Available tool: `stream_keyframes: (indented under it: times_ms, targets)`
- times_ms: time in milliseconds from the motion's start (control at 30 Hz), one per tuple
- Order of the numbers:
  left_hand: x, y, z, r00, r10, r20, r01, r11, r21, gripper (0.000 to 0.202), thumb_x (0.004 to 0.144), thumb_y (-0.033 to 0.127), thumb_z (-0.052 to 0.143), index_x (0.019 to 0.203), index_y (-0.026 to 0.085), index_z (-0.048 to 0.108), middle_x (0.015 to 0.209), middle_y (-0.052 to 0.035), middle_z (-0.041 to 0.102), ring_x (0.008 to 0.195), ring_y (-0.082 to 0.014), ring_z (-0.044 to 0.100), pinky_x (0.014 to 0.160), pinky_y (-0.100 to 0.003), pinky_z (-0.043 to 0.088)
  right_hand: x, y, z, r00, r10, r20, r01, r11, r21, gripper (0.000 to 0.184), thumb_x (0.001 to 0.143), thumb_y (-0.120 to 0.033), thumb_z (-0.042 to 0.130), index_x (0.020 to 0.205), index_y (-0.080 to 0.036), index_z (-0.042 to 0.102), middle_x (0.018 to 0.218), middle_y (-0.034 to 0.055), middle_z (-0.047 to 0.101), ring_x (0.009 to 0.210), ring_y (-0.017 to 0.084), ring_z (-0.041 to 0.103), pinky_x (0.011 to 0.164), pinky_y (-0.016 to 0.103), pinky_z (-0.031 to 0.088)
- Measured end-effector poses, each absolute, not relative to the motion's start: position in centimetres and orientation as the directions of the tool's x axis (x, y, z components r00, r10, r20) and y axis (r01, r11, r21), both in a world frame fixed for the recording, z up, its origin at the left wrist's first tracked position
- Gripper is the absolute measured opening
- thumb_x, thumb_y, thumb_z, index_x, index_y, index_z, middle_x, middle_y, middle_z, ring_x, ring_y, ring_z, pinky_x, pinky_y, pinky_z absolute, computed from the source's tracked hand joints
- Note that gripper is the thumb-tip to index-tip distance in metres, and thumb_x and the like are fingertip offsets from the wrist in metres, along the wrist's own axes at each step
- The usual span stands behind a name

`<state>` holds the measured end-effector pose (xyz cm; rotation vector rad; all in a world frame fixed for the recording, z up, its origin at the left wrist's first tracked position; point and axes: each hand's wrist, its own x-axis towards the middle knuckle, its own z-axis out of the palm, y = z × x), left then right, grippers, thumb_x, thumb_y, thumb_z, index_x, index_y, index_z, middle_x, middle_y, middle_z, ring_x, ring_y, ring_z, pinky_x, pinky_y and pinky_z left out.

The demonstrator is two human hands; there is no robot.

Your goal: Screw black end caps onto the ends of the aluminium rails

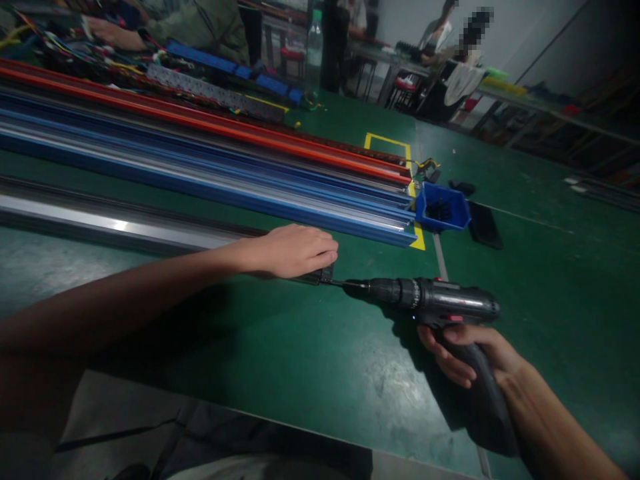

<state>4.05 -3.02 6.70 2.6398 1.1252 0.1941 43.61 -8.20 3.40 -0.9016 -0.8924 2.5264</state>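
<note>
My right hand (465,353) grips the handle of a black cordless drill (445,300), which lies level and points left. Its long thin bit reaches the end of a dark and silver metal profile (120,220) lying along the table. Over that end rests my left hand (300,250), fingers curled around the profile and its black end piece (326,273). The palm hides part of the profile. Whether a screw sits at the bit's tip is too small to tell.
Blue profiles (210,177) and orange profiles (250,130) lie behind. A blue bin (443,207) with small dark parts stands by their ends, next to a dark flat phone-like object (485,225). Across the green table (310,353), a co-worker's hand (115,33) is among wires; a bottle (315,50) stands nearby.
</note>
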Motion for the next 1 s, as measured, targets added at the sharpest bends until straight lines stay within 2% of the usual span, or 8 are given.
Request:
stream_keyframes:
  times_ms: [367, 1000]
  targets:
    - [4.1, -2.98, 6.71, 0.692, 0.722, 0.012, 0.687, -0.664, 0.294, 0.038, 0.107, 0.04, 0.03, 0.09, 0.022, 0.059, 0.091, -0.0026, 0.066, 0.085, -0.0189, 0.061, 0.076, -0.031, 0.04, 43.61, -8.18, 3.4, -0.76, 0.475, -0.443, -0.092, -0.753, -0.651, 0.025, 0.089, -0.026, 0.066, 0.1, -0.005, 0.074, 0.075, 0.0059, 0.067, 0.04, 0.006, 0.053, 0.045, 0.02, 0.055]
    - [4.09, -2.96, 6.55, 0.691, 0.723, 0.009, 0.69, -0.663, 0.292, 0.039, 0.107, 0.042, 0.029, 0.091, 0.022, 0.059, 0.093, -0.0024, 0.065, 0.087, -0.0192, 0.061, 0.076, -0.031, 0.04, 43.69, -8.03, 3.35, -0.764, 0.467, -0.445, -0.092, -0.761, -0.642, 0.024, 0.088, -0.026, 0.069, 0.098, -0.006, 0.074, 0.074, 0.004, 0.066, 0.039, 0.004, 0.051, 0.046, 0.02, 0.056]
